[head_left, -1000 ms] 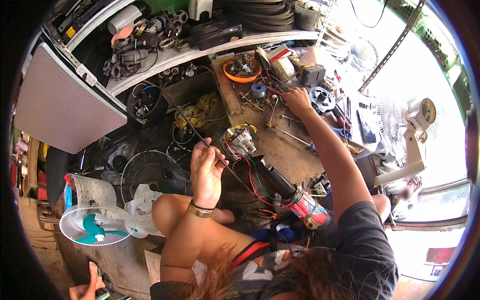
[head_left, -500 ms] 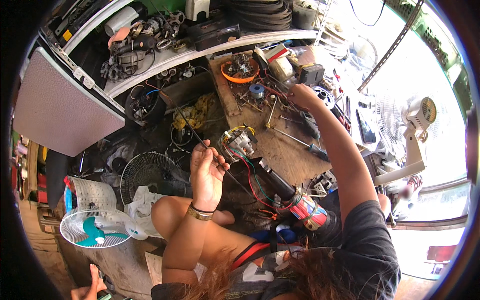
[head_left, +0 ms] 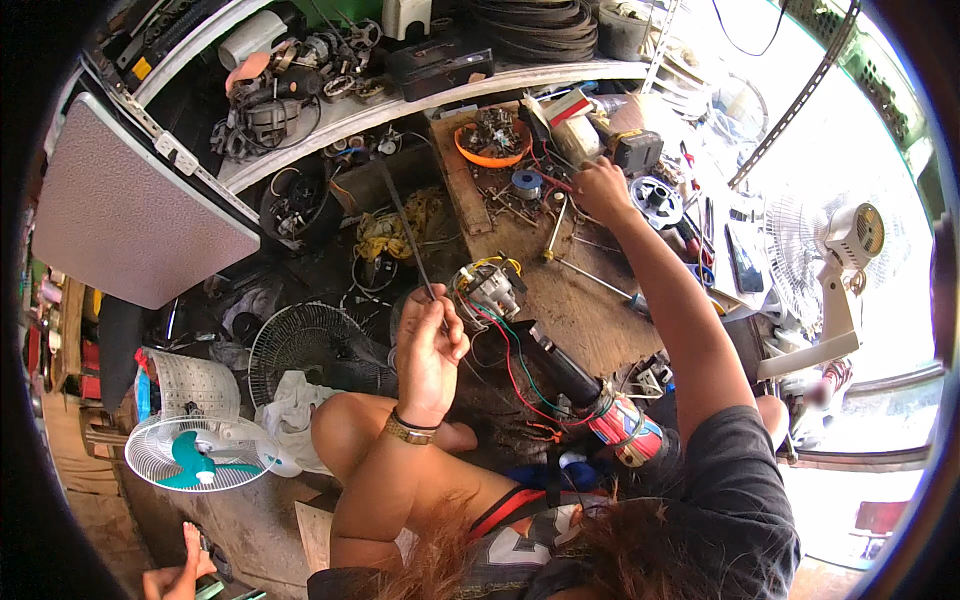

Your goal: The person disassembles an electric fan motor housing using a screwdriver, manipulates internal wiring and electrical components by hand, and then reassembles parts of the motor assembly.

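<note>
My left hand [head_left: 428, 355] grips a long dark cable [head_left: 405, 220], which runs diagonally past it toward the upper left. My right hand [head_left: 600, 185] reaches across the wooden work board [head_left: 580, 320], its fingers curled at some red and dark items beside a blue spool [head_left: 527, 183]; what they hold is unclear. Between my hands lies a motor [head_left: 485, 292] with yellow, red and green wires, and below it a black cylindrical housing [head_left: 560, 365] with a red, patterned part [head_left: 625, 430]. Long-shafted tools [head_left: 585, 275] lie under my right forearm.
An orange bowl of small parts [head_left: 485, 155] sits behind the spool. A shelf [head_left: 450, 88] carries motors and coiled belts. Fans stand at left [head_left: 195, 460] and right [head_left: 850, 235], a grey panel [head_left: 140, 205] leans at left. Another person's bare foot [head_left: 190, 545] shows lower left.
My left hand and the cable have shifted slightly right, and the cable stands more upright. My right hand has moved slightly up and away from me. The whole view has also shifted slightly.
</note>
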A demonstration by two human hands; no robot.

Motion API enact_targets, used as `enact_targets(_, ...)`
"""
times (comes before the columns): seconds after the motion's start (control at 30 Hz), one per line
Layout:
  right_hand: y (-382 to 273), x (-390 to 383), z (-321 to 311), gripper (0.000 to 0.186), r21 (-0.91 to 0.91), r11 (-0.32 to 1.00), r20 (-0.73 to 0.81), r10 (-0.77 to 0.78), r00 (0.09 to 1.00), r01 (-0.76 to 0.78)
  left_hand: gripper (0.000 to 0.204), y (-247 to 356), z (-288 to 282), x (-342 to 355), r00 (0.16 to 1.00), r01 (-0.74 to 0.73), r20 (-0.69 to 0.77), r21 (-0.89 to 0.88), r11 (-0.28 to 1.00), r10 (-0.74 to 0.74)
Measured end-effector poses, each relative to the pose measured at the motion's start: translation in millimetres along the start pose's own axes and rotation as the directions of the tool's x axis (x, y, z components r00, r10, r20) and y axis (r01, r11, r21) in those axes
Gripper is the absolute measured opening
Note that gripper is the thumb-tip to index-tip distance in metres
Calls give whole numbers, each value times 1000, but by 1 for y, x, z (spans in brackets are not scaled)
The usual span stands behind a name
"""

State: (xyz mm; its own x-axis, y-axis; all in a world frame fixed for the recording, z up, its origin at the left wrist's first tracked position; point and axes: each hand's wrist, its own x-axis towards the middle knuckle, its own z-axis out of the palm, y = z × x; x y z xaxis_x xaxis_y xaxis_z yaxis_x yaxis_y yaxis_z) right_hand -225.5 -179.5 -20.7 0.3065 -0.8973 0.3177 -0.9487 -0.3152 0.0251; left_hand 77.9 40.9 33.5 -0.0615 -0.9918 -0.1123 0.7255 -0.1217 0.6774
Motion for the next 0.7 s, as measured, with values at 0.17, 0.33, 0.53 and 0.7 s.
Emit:
enact_targets(0.17,-87,-42,-76,7,912,360,150,156,976,-197,24,-3,10,-10,996,65,52,142,988,-73)
enact_targets(0.33,-183,-137,-119,12,978,-177,136,124,983,-113,31,-14,28,-29,956,228,149,168,959,-253)
enact_targets(0.53,-160,-154,-151,17,807,518,-260,-118,958,283,26,-26,16,-40,875,411,215,143,901,-433)
enact_targets(0.7,-145,-165,-169,25,760,574,-197,-245,949,306,24,-31,20,-46,850,407,230,281,869,-473)
